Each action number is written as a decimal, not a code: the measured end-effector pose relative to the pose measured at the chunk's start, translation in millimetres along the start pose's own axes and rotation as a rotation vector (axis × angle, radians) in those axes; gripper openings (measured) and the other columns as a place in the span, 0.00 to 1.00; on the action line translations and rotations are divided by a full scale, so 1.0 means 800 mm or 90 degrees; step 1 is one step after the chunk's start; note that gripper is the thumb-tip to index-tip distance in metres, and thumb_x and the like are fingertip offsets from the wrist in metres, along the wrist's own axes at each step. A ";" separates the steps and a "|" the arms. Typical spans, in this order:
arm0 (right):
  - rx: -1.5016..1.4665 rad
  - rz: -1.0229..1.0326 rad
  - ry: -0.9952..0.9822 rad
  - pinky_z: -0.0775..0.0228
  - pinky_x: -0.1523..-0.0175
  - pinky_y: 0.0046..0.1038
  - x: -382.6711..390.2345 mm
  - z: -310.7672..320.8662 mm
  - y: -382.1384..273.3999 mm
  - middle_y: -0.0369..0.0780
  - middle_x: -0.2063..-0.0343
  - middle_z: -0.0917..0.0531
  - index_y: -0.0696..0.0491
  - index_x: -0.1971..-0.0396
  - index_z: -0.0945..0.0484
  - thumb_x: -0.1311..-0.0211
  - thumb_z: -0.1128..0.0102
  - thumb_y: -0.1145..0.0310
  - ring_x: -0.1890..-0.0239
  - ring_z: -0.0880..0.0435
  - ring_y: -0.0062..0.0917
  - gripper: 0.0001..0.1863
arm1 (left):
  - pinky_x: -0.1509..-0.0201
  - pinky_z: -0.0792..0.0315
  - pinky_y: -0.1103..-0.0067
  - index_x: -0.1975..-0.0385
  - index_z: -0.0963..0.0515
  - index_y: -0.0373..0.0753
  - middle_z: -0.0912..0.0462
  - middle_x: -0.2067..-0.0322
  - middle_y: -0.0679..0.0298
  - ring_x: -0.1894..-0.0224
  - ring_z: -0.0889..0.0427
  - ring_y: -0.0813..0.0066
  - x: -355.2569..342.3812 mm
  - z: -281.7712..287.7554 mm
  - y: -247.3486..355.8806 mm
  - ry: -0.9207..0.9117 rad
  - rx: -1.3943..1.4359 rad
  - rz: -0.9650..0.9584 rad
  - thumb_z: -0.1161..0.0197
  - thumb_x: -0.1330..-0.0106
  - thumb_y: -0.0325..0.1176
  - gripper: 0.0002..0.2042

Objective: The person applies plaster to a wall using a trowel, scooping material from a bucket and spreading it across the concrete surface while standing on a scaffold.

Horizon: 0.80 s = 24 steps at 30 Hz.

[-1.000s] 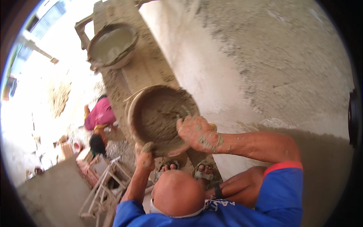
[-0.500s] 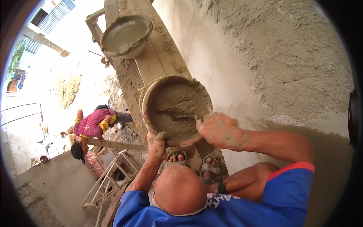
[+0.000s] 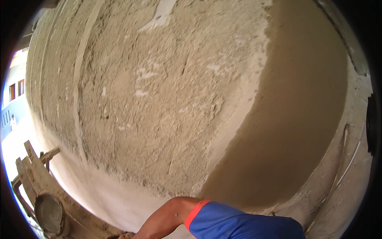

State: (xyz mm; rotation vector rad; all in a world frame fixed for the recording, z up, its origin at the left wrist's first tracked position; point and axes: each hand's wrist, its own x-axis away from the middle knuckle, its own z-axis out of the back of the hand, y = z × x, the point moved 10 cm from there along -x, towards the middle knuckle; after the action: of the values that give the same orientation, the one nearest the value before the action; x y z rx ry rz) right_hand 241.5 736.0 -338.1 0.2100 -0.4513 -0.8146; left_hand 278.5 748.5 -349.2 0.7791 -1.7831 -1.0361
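Note:
At the lower edge, only a sliver of my right hand (image 3: 126, 236) shows; its fingers are cut off, so I cannot see what it holds. The bent right forearm and a blue sleeve with a red cuff come in beside it. Beyond the arm rises a wall with rough, ridged grey-brown plaster (image 3: 151, 103). To the right a darker, smooth, damp-looking band of plaster (image 3: 296, 119) borders it. My left hand is out of the picture.
A mud-stained plank platform (image 3: 81, 207) runs along the wall's foot at lower left, bearing a round basin (image 3: 63, 218) of greyish liquid. Thin pipes or hoses (image 3: 352, 163) lie against the right side. Far left, a blue-and-white building (image 3: 14, 107) stands in bright light.
My view has swung from the platform to the wall on the right. The mortar tub, my left hand and the other person have left the picture; my right hand is now mostly cut off.

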 end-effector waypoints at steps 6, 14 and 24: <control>-0.095 0.069 0.030 0.28 0.69 0.45 0.010 0.019 0.018 0.46 0.74 0.20 0.54 0.77 0.21 0.58 0.41 0.64 0.71 0.21 0.43 0.10 | 0.56 0.27 0.67 0.53 0.25 0.38 0.21 0.62 0.61 0.60 0.22 0.63 -0.033 -0.042 0.020 -0.063 -0.027 0.006 0.40 0.44 0.28 0.17; -0.182 0.085 0.029 0.27 0.65 0.45 0.051 0.030 0.019 0.48 0.72 0.20 0.55 0.74 0.21 0.57 0.43 0.64 0.69 0.20 0.46 0.12 | 0.55 0.26 0.69 0.52 0.26 0.38 0.22 0.61 0.62 0.60 0.22 0.65 -0.017 -0.058 0.013 -0.072 -0.023 0.015 0.41 0.42 0.29 0.17; -0.632 0.082 -0.002 0.27 0.61 0.45 0.154 0.035 0.048 0.50 0.70 0.20 0.56 0.71 0.21 0.57 0.45 0.63 0.67 0.20 0.49 0.14 | 0.55 0.25 0.71 0.50 0.27 0.38 0.22 0.59 0.62 0.60 0.23 0.68 0.102 0.100 -0.096 0.148 0.111 0.088 0.41 0.39 0.30 0.16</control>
State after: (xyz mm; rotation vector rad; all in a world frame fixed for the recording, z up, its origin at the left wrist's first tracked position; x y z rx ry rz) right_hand 327.5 670.6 -262.1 -0.7333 -0.0242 -0.8259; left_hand 179.2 671.3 -405.0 0.8337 -1.7145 -0.6764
